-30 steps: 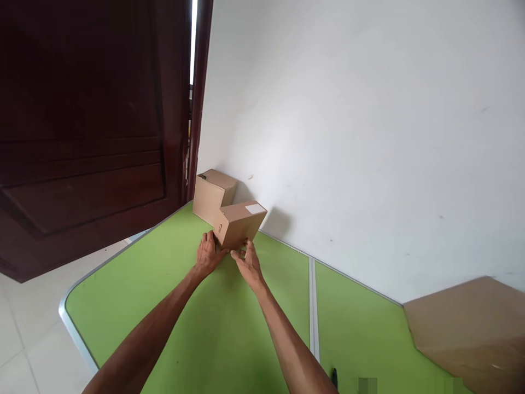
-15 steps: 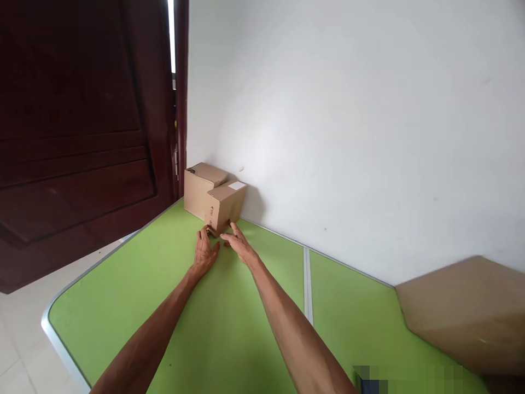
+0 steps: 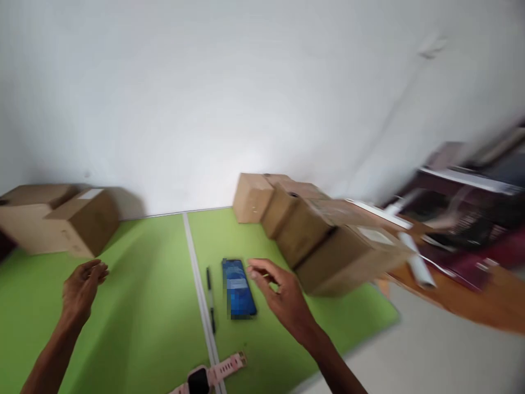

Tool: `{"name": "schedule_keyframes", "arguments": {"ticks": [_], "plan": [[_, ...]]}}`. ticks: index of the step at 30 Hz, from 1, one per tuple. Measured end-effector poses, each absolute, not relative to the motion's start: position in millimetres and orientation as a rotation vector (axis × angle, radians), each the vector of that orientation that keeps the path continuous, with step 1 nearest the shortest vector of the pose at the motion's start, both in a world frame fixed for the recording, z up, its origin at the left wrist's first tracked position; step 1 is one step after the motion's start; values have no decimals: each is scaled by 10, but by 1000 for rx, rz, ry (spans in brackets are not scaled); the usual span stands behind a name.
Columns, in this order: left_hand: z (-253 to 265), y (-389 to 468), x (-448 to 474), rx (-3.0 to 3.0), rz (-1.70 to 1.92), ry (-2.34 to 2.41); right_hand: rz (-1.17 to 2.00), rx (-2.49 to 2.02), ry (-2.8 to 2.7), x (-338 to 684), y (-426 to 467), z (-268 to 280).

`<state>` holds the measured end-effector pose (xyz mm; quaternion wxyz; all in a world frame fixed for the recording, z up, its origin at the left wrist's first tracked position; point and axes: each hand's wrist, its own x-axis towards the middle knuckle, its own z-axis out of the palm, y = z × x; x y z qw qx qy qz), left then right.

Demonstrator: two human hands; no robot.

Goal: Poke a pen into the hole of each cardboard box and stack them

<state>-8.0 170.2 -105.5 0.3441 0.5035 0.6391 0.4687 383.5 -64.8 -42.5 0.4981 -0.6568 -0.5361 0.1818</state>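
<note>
My left hand [image 3: 84, 287] hovers over the green table [image 3: 151, 284], in front of two small cardboard boxes, with its fingers loosely bent and nothing seen in them. The nearer box [image 3: 88, 224] bears a white label and stands against the other box [image 3: 36, 213]. Just right of a phone [image 3: 240, 290] is my right hand [image 3: 283, 298], thumb and forefinger apart and holding nothing. Left of the phone lies a dark and light pen [image 3: 210, 301]. A smartwatch with a pink strap [image 3: 225, 368] lies at the bottom of the view.
A row of several cardboard boxes [image 3: 303, 230] stands along the table's right side. Beyond it, a wooden surface [image 3: 455, 293] carries a white roll [image 3: 416, 260] and blurred dark red and black items. A white wall [image 3: 205, 98] rises behind the table.
The view has swung to the right, bringing the phone, pen, watch and row of boxes into sight. Both hands have left the small labelled box and moved apart.
</note>
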Motion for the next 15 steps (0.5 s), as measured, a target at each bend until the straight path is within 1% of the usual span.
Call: {"name": "schedule_keyframes", "arguments": {"ticks": [2,4,6,7,10,15], "plan": [[-821,1522,284,1337,1141,1553,105,-1697,-1052,4164,-1083,-446],[-608,1264,829,1469,1099,1319,-190,-1732,-765,4447,-1409,-487],[-445,946,1488,1600,953,1005,-417,-1668,-495,4729,-1612,-544],[-387,782,1831,1653,868,862,-482,-1620,-394,4878,-1671,-580],[-311,356,2803,1760,681,625,-491,-1528,-233,5354,-1720,-708],[-409,-25,4023,1891,561,440,-234,-1437,-205,6004,-1572,-948]]}}
